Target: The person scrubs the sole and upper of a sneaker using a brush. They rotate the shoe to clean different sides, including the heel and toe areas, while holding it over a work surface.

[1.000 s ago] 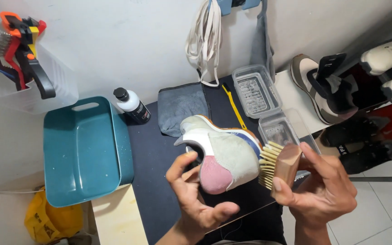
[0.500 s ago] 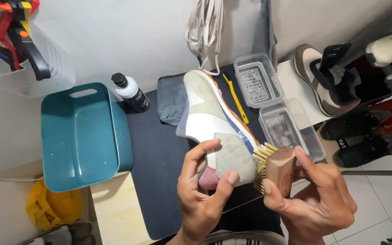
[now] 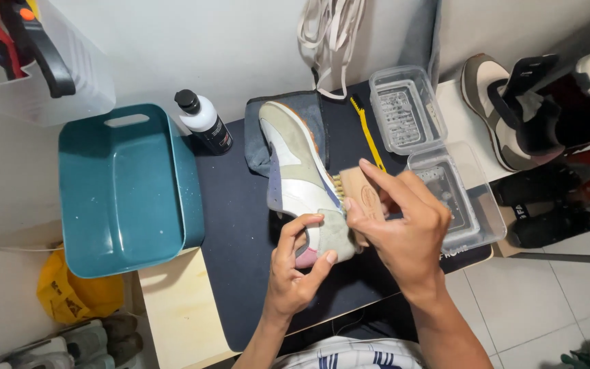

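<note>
Suede sneaker (image 3: 300,179) heel gripped by left hand (image 3: 296,273), right hand (image 3: 404,229) fingers closed on wooden brush (image 3: 361,198)

Bare dark mat (image 3: 237,225) lay open left of the shoe (image 3: 302,184), between it and the teal tub (image 3: 128,188), which walled off the tabletop's (image 3: 179,307) left side. A bottle (image 3: 204,121) stood near the tub's far corner. Behind the shoe lay a grey cloth (image 3: 261,140) and a yellow brush (image 3: 367,130). Two clear plastic boxes (image 3: 455,198) crowded the right edge, just beside the right hand (image 3: 404,232).
</note>
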